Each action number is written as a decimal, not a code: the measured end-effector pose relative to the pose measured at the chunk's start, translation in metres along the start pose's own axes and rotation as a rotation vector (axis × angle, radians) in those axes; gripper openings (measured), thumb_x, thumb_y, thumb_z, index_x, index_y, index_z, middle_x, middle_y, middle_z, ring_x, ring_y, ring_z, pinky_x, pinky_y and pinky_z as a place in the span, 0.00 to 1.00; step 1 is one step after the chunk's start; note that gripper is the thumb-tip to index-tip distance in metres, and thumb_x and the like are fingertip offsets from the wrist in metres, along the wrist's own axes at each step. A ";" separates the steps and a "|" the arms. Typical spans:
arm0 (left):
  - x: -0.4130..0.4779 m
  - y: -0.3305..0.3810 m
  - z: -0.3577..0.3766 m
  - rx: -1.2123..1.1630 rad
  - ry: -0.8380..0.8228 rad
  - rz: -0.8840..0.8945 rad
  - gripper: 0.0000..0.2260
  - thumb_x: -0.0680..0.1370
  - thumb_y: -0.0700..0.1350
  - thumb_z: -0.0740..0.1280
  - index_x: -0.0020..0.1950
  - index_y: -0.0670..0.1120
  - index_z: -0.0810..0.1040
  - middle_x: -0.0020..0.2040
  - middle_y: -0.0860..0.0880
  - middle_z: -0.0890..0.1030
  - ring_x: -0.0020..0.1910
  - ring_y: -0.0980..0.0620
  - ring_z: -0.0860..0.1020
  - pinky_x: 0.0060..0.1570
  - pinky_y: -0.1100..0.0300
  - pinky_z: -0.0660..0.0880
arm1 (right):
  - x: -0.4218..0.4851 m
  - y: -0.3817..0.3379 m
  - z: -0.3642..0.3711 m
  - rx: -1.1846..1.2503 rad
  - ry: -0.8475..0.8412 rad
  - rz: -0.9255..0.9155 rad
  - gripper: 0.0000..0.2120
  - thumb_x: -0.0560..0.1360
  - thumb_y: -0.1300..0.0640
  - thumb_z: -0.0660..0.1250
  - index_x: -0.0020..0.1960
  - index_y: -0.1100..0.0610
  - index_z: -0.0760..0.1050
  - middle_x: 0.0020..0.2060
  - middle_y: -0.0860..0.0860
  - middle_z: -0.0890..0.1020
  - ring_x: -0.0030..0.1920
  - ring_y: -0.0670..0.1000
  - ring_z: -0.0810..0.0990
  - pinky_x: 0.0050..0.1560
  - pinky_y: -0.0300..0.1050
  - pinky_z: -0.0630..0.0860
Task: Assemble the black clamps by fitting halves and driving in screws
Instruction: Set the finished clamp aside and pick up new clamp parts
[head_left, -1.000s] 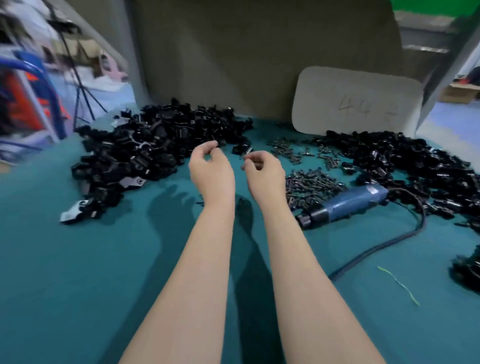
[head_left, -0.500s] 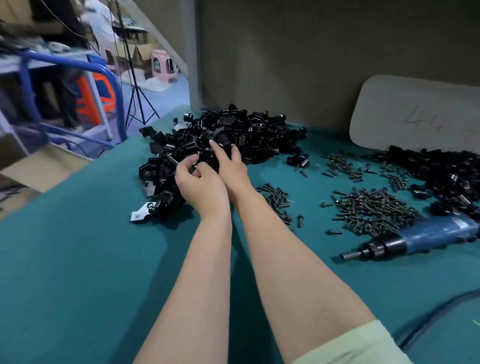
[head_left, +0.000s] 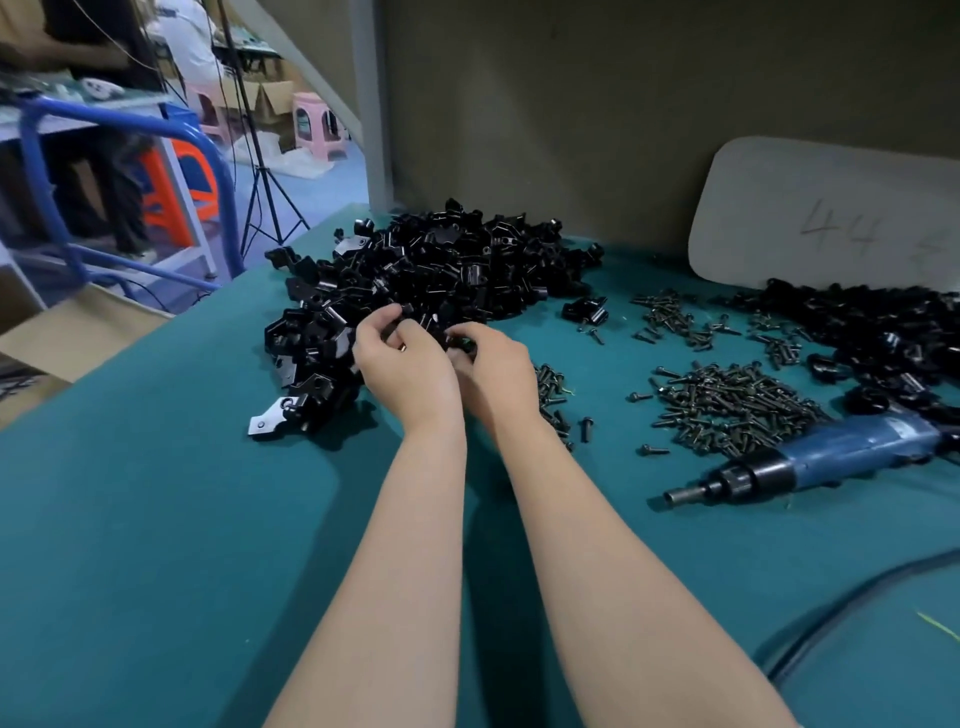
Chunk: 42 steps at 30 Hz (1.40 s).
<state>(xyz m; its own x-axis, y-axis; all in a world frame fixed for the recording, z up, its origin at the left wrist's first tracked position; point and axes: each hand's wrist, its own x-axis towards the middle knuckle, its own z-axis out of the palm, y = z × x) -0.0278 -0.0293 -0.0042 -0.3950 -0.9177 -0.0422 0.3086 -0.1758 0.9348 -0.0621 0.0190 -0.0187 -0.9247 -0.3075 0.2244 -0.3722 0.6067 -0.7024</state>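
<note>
While two pieces are being drawn from the near edge of the heap of black clamp halves (head_left: 441, 270), both hands are held close together, almost touching. A clamp half (head_left: 410, 318) is pinched between the thumb and curled fingers of the left hand (head_left: 405, 374), and a second half (head_left: 460, 340) is enclosed by the curled fingers of the right hand (head_left: 493, 369), though how firmly it is held cannot be told. The change is from reaching to gripping: parts are now in hand, so the step is judged to be the mating of two halves, with no screw taken up yet.

Half a second ago the right fingers were stretched straight into the heap; they are now curled and drawn back toward its edge. A second ago both hands were raised with nothing in them, nearer the driver.

A small scatter of screws (head_left: 553, 389) is seen just right of the right wrist, and the larger screw pile (head_left: 727, 405) lies farther right on the green desk (head_left: 156, 519). Beyond that pile the blue electric screwdriver (head_left: 810, 457) is left lying untouched, well apart from the hands, and a further heap of black clamps (head_left: 883, 332) is spread behind it.
</note>
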 end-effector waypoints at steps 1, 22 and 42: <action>-0.002 0.001 0.000 0.010 0.001 0.010 0.10 0.78 0.35 0.57 0.51 0.47 0.74 0.60 0.45 0.77 0.41 0.64 0.74 0.37 0.79 0.67 | 0.000 0.001 -0.003 0.030 0.011 0.005 0.13 0.79 0.56 0.61 0.63 0.50 0.75 0.49 0.50 0.81 0.48 0.51 0.78 0.48 0.45 0.75; -0.257 -0.038 0.150 0.202 -0.971 -0.402 0.14 0.80 0.45 0.65 0.65 0.43 0.71 0.53 0.44 0.80 0.47 0.49 0.80 0.51 0.55 0.78 | -0.103 0.165 -0.253 0.497 0.706 0.325 0.11 0.77 0.62 0.62 0.40 0.53 0.79 0.39 0.49 0.82 0.45 0.52 0.81 0.50 0.47 0.77; -0.305 -0.079 0.182 0.090 -1.152 -0.592 0.07 0.78 0.34 0.66 0.50 0.46 0.76 0.44 0.49 0.79 0.40 0.58 0.80 0.46 0.67 0.79 | -0.082 0.270 -0.290 -0.200 0.664 1.050 0.20 0.81 0.43 0.54 0.63 0.52 0.76 0.68 0.59 0.67 0.68 0.61 0.61 0.65 0.56 0.59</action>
<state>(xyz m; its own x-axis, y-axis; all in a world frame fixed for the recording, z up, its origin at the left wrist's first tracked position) -0.0894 0.3293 -0.0006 -0.9766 0.1308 -0.1710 -0.2088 -0.3817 0.9004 -0.1095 0.4204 -0.0309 -0.6218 0.7820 -0.0428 0.6140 0.4528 -0.6465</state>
